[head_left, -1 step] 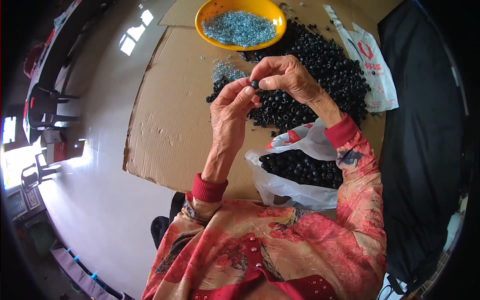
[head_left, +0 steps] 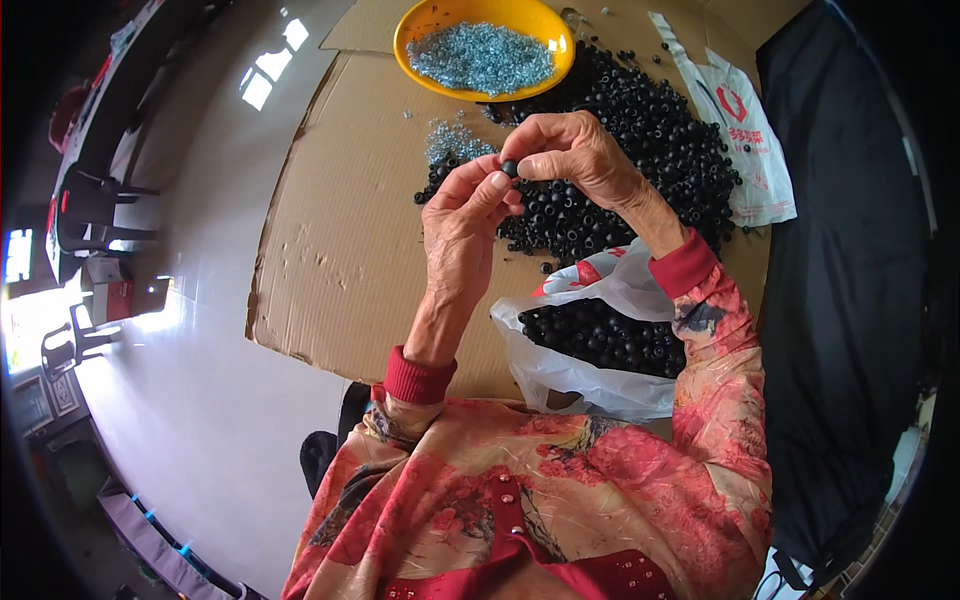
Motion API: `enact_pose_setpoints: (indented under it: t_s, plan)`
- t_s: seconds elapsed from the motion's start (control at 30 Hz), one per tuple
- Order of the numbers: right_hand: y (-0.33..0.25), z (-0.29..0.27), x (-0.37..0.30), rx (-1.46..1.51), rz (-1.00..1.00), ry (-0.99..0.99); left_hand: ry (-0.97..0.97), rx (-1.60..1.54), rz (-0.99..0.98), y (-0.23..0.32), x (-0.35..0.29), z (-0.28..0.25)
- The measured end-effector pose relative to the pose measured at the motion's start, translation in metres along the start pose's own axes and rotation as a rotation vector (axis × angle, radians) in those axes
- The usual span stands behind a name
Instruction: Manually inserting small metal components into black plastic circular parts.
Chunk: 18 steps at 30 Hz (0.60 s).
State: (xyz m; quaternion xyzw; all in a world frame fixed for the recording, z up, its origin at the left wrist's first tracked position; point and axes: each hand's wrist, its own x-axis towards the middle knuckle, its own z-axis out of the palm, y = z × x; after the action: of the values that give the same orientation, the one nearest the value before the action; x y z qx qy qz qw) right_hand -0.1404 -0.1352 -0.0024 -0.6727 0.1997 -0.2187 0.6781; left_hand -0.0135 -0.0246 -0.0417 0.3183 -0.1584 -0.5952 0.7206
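Observation:
Above the cardboard, a small round black bead sits between the fingertips of both hands. My left hand grips it from the left with thumb and fingers. From the right, my right hand pinches at the same bead; any smaller piece in those fingertips is hidden. Behind and below the hands spreads a heap of hollow black pieces. A small scatter of clear bluish pieces lies at its left edge. Farther off stands a yellow bowl holding many more clear bluish pieces.
A white plastic bag full of black beads lies open close to my body, by my right forearm. Another white bag lies flat at the far right. Everything rests on cardboard, beside a dark cloth-like surface on the right.

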Motion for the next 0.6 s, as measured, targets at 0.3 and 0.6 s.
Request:
enact_pose_setpoints:
  t_s: [0.3, 0.6]
  plan:
    - [-0.029, 0.031, -0.003, -0.524, -0.227, 0.098, -0.204, -0.509, -0.208, 0.011, -0.006, -0.006]
    - [-0.031, 0.037, 0.007, -0.991, -0.733, 0.056, -0.072, -0.581, -0.297, 0.017, -0.015, 0.003]
